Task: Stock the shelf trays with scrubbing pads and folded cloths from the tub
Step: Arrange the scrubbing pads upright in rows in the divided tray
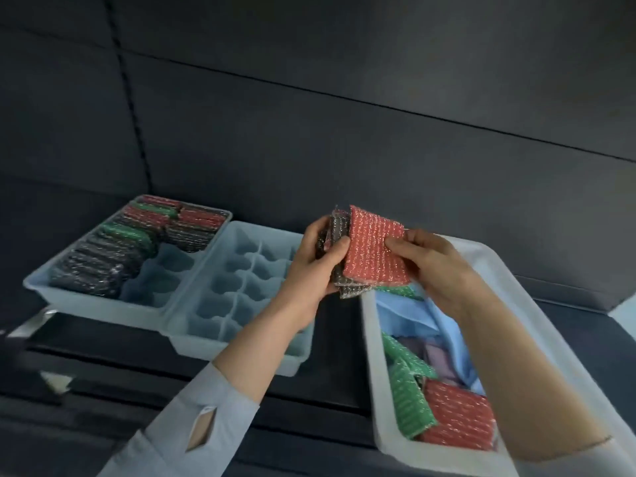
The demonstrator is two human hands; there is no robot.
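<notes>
My left hand grips a small stack of scrubbing pads, thumb curled across the front, fingers wrapped behind. The stack is held upright in the air, above the gap between the middle tray and the tub. The pads in the stack are dark grey with a metallic sparkle; their lower corners protrude below my palm.

My right hand pinches the right edge of a red pad, thumb on the front face. The red pad lies against the front of the stack, tilted slightly. Its surface is knitted in vertical ribs shot through with silvery thread.

The tub, pale blue-grey, sits at right under my right forearm. It contains a green pad and a red tub pad at the near end, with folded cloths in light blue and lilac behind.

The left tray holds rows of pads standing on edge: black, green and red. Its near right cells show bare moulded dividers. The middle tray shows only scalloped compartments. Both trays rest on a dark shelf.
</notes>
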